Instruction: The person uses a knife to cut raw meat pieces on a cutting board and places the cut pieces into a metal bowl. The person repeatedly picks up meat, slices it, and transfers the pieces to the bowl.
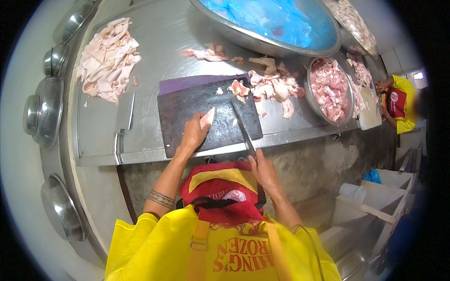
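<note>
My left hand [191,134] presses a small pale piece of raw meat [207,117] onto the dark cutting board [187,105], its fingers closed on it. In my right hand [264,169] is the handle of a knife [243,126], held at the board's near right edge. The long, narrow blade points away from me over the board, apart from the meat in my left hand. Scraps of meat [239,89] lie at the board's far right corner. A loose pile of pale, pinkish raw meat [276,86] sits just beyond its right side.
A cleaver [125,110] lies left of the board, near a heap of flat pale skin pieces [110,58]. Steel bowls hold blue plastic [262,18] and cut meat [329,89]. At the far right, a co-worker [398,103] in yellow stands by a white board [370,108].
</note>
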### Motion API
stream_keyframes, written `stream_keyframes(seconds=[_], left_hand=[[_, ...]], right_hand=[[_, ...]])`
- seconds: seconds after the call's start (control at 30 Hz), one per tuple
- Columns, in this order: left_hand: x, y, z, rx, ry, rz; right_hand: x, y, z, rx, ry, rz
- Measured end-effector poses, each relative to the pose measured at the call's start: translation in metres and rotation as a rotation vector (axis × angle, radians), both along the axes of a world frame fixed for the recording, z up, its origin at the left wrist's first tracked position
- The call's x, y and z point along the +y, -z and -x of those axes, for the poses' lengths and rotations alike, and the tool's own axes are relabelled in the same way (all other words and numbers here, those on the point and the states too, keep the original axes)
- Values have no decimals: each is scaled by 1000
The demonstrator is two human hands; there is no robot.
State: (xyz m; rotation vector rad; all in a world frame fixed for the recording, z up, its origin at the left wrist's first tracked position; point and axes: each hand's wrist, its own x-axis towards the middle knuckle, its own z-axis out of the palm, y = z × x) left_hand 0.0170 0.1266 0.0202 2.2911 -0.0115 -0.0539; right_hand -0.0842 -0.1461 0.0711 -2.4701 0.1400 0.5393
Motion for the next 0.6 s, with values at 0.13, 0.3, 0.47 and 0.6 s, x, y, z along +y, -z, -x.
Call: stream_keyframes(seconds=[0.13,0.3,0.47,0.6], left_hand=[[7,10,14,76,-186,-48],[0,22,12,-42,-174,-110],[-7,26,5,30,-218,-202],[-9,34,-7,0,-240,-242]], right_hand=[[30,-2,-18,-14,-48,-32],[88,9,-35,-57,-244,22],[92,25,-23,-39,-292,125],[62,12,12,16,-305,104]])
